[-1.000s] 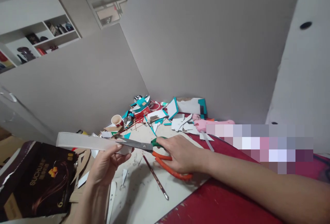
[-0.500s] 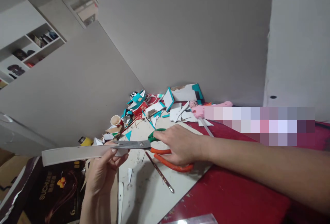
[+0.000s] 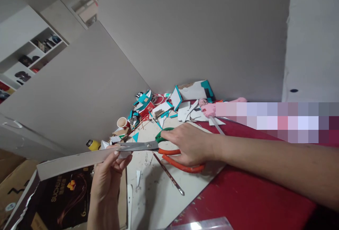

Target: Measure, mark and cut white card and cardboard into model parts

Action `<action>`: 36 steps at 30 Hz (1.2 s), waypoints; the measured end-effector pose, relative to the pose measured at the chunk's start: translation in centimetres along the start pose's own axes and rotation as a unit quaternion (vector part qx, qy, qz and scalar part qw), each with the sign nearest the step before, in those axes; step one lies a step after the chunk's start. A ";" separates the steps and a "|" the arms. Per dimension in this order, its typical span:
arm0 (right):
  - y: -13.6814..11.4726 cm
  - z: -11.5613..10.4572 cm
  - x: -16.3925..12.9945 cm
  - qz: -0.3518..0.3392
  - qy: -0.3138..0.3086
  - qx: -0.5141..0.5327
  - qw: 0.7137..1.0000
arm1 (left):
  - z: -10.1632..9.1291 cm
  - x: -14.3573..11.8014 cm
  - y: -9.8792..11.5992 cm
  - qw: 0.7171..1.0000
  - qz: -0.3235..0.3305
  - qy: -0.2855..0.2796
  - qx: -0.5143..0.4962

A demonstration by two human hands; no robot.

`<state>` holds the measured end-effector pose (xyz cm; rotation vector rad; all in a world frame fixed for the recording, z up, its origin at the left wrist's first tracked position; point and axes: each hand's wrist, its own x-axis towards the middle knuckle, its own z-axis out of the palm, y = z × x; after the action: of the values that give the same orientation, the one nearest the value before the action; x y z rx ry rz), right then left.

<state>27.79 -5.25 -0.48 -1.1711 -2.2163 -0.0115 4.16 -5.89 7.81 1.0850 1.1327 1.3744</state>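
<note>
The left hand (image 3: 109,168) pinches a long, pale, flat strip (image 3: 74,163) above the dark printed box (image 3: 70,198). The right hand (image 3: 186,145) grasps green-and-orange-handled metal scissors (image 3: 149,146), whose blades are at the strip, near the left thumb.

Right hand (image 3: 186,143) in the handles of the scissors (image 3: 140,147), blades pointing left, right onto the end of the strip (image 3: 74,161)! Left hand (image 3: 108,177) at that same end, with the strip reaching out leftward above the box (image 3: 66,194). Down below the scissors, a pencil (image 3: 168,174) slantwise on the board (image 3: 164,205). Behind, scraps (image 3: 185,112) heaped before the partition (image 3: 196,39); glue gun (image 3: 208,110) just right of them, beyond the right forearm. Back left, a cup (image 3: 122,123), and nearer, farther left, a jar (image 3: 92,145).
</note>
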 end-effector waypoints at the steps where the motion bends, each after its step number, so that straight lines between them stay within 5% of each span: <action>1: 0.0 -0.1 0.0 0.001 -0.001 0.001 1.000 | 0.0 0.0 0.0 1.000 0.003 0.000 0.001; 36: 0.2 -0.1 0.1 0.005 -0.048 0.106 0.993 | -0.2 0.5 -0.2 1.000 0.012 -0.007 0.006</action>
<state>27.98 -5.11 -0.41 -1.0841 -2.2305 0.2828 3.93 -5.43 7.58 1.1191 1.1220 1.3789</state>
